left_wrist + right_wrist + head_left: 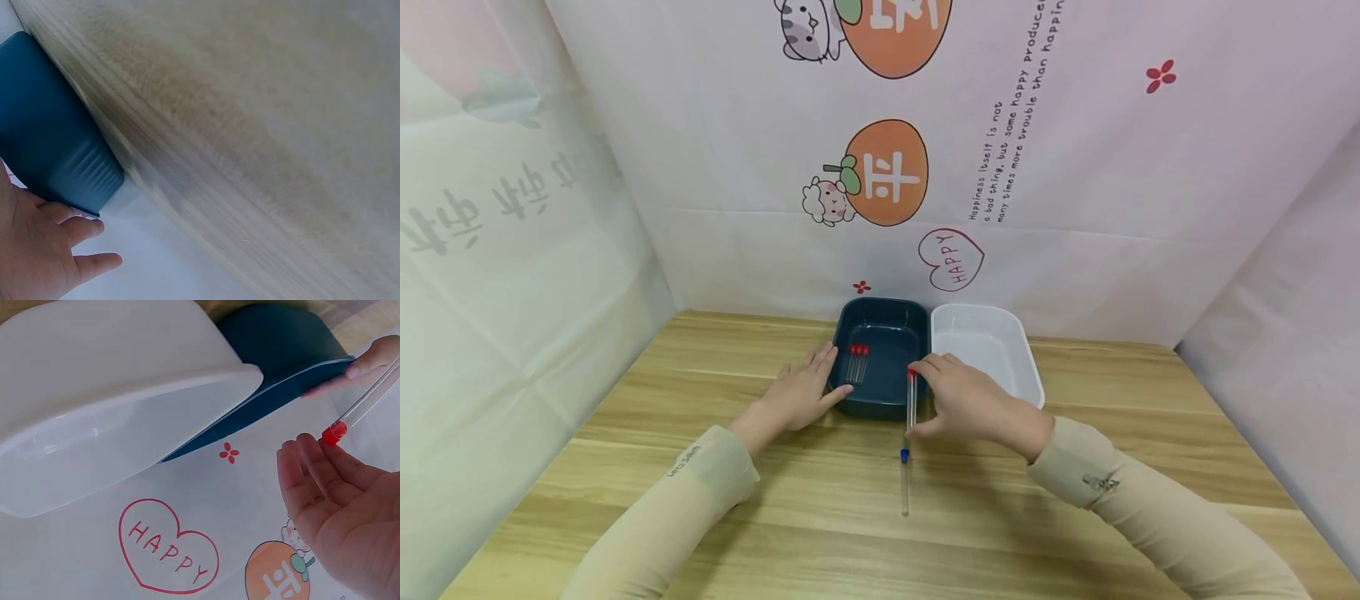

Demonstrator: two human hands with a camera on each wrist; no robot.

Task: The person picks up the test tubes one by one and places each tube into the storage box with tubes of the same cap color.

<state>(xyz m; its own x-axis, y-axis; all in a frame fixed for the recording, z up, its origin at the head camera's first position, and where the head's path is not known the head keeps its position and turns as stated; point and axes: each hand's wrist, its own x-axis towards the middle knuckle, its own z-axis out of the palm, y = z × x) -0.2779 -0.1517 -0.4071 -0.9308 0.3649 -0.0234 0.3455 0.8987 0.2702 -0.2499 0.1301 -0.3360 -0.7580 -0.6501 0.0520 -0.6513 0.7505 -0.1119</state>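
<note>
My right hand [966, 400] pinches a clear test tube [912, 404] with a red cap between thumb and fingertips, upright in the head view over the front right of the dark blue tray [887, 408]. In the right wrist view, the red cap [335, 432] touches a fingertip. My left hand [801, 392] rests against the tray's left rim, its fingers extended and holding no tube. Several red-capped test tubes [858, 364] lie side by side inside the dark tray. A blue-capped test tube [905, 483] lies on the table in front.
A white tray [1026, 354] stands against the right side of the dark one, partly hidden by my right hand. Both sit on a wood-grain table [805, 533] near the printed cloth [737, 250] at the back. Cloth also hangs at both sides.
</note>
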